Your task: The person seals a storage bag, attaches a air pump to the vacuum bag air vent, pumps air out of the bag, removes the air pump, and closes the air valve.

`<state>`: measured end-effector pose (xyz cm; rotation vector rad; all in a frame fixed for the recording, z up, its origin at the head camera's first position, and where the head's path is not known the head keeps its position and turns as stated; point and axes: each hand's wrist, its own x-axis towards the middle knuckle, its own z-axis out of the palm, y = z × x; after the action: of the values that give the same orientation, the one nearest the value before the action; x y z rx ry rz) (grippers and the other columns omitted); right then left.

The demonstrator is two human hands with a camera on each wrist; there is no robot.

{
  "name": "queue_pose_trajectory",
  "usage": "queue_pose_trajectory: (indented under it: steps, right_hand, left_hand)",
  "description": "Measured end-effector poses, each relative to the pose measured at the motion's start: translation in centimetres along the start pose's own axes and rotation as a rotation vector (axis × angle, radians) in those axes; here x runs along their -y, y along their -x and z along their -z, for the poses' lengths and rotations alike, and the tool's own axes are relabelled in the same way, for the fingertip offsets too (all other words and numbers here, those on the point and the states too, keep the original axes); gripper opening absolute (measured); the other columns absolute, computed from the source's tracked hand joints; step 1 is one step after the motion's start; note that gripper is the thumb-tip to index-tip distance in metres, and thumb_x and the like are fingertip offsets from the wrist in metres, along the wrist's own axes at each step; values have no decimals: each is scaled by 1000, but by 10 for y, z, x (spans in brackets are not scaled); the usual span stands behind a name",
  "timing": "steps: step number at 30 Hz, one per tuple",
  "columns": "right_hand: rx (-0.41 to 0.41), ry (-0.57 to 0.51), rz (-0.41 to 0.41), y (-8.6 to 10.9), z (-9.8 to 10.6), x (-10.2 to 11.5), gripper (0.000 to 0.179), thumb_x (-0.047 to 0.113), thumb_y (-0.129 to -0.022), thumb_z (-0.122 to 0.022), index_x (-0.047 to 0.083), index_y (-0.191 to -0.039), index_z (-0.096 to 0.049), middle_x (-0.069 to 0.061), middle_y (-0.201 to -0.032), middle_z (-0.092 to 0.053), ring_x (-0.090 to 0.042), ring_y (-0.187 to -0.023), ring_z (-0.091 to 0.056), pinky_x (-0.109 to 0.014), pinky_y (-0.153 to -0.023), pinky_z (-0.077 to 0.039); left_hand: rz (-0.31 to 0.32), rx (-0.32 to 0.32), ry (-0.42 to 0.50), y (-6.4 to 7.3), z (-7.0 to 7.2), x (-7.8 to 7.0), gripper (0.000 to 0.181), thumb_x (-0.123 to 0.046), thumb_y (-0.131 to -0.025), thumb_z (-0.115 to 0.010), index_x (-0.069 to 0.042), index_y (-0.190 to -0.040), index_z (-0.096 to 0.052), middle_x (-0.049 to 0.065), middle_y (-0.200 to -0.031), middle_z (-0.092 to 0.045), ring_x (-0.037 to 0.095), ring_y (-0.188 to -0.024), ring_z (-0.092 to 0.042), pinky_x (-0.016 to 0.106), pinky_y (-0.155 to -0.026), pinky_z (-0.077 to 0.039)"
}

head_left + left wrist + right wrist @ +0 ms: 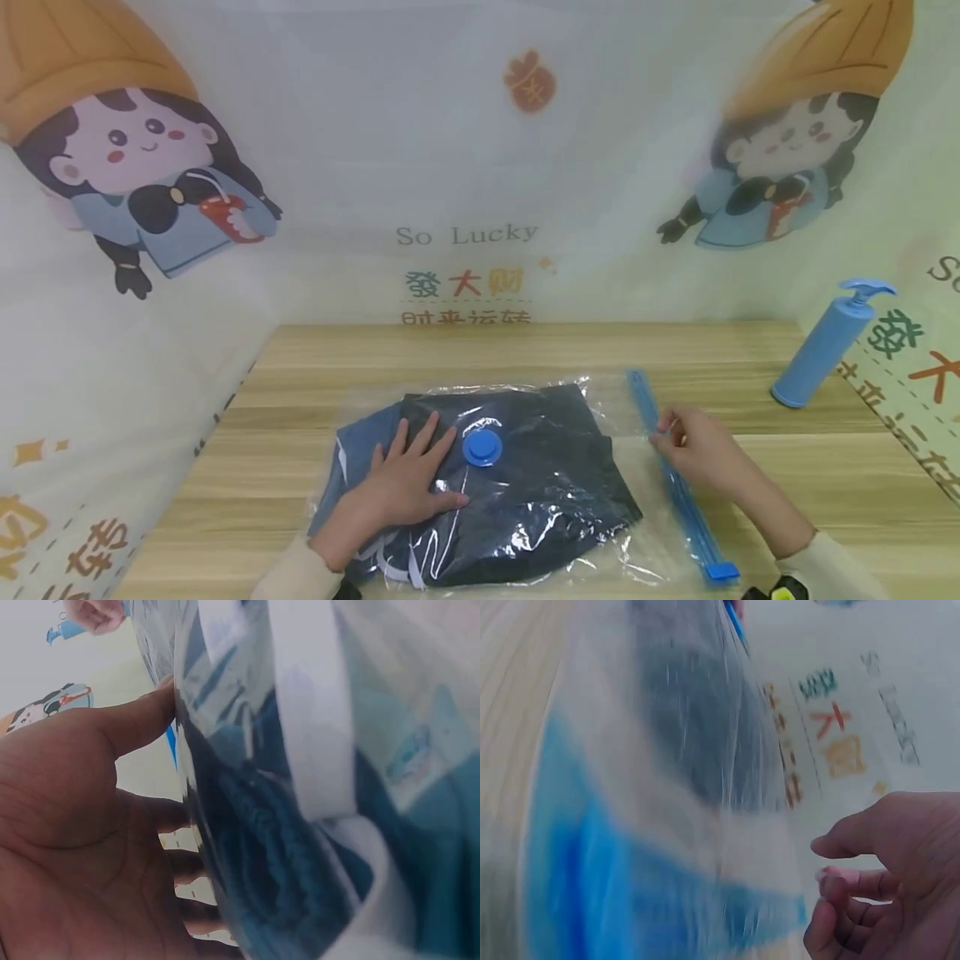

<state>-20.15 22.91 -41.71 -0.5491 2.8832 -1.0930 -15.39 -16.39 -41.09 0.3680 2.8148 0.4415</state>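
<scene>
A clear vacuum storage bag (651, 496) lies flat on the table with folded dark and blue clothes (543, 450) inside. On its upper face sits a round blue valve (482, 447). My left hand (401, 483) rests on the bag left of the valve, fingers spread. Blue zip edging (678, 487) runs down the bag's right side, with a blue slider (722, 572) at the near end. Beside the far part of that edging is my right hand (697, 450), fingers loosely bent. In the right wrist view, thumb and fingers (847, 926) stand apart, holding nothing.
A blue hand pump (825, 346) stands at the right back of the wooden table (465, 354). A printed cloth (360, 150) with cartoon figures hangs behind and along both sides.
</scene>
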Motion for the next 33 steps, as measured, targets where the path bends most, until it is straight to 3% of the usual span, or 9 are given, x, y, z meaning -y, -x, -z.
queue_pose_trajectory:
  steps: [6,9,14,19,25,33]
  right_hand:
    - [116,-19,260,-34,-41,51,16,3,-90,-73,9,-87,-58,7,-73,-56,-7,-63,-53,-26,-55,-49]
    - [164,9,326,-47,-68,75,14,7,-90,-75,7,-93,-61,7,-74,-59,-8,-64,-55,-27,-59,-51]
    - [201,78,315,-64,-106,105,26,20,-91,-77,2,-99,-59,5,-72,-55,-10,-62,-52,-29,-57,-48]
    - [192,151,259,-74,-126,121,41,34,-91,-77,1,-104,-58,1,-77,-55,-15,-65,-54,-32,-57,-49]
    - [143,247,282,-74,-137,121,37,36,-92,-77,5,-102,-58,-2,-82,-57,-19,-72,-58,-36,-60,-51]
    - [141,255,374,-75,-138,119,27,25,-94,-75,6,-97,-56,0,-77,-53,-18,-69,-54,-37,-60,-48]
  left_hand:
    - [-2,-6,-13,-3,5,4,91,-57,-90,-71,-11,-160,-34,17,-167,-13,55,-146,-4,80,-105,-15]
    - [-2,-12,-17,-2,6,6,91,-57,-90,-70,-11,-160,-34,17,-167,-12,56,-146,-4,80,-105,-14]
    - [-5,-24,-32,-1,1,7,91,-59,-89,-70,-11,-159,-36,18,-167,-14,58,-145,-6,81,-103,-15]
    - [-21,-27,-36,-3,-2,3,90,-59,-89,-70,-12,-158,-37,19,-166,-16,59,-144,-7,83,-101,-15]
    - [-41,-12,-47,-5,-5,-1,88,-60,-90,-68,-13,-158,-37,19,-166,-15,58,-144,-7,83,-101,-14]
    - [-43,-1,-39,-4,-2,0,87,-59,-90,-68,-12,-158,-39,20,-166,-16,59,-144,-8,83,-101,-15]
